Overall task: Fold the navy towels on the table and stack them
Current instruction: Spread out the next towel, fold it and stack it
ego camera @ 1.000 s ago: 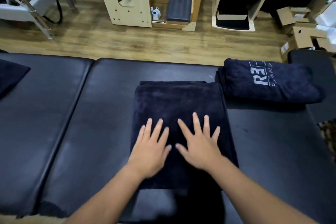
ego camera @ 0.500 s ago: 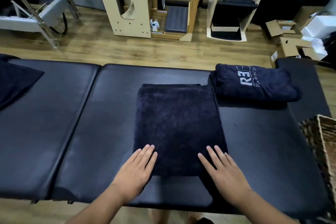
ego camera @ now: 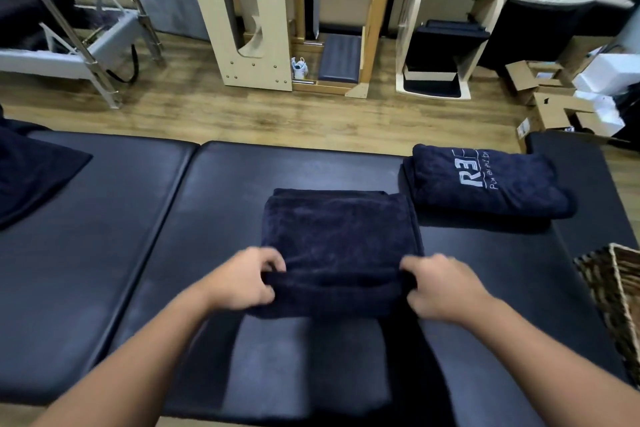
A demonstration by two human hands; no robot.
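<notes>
Both hands, left hand (ego camera: 242, 282) and right hand (ego camera: 441, 286), pinched the near corners of one folded towel (ego camera: 337, 236) at frame centre on the black table (ego camera: 104, 253). A second folded towel (ego camera: 485, 184) lay upper right; a third, possibly unfolded, far left (ego camera: 31, 170).
</notes>
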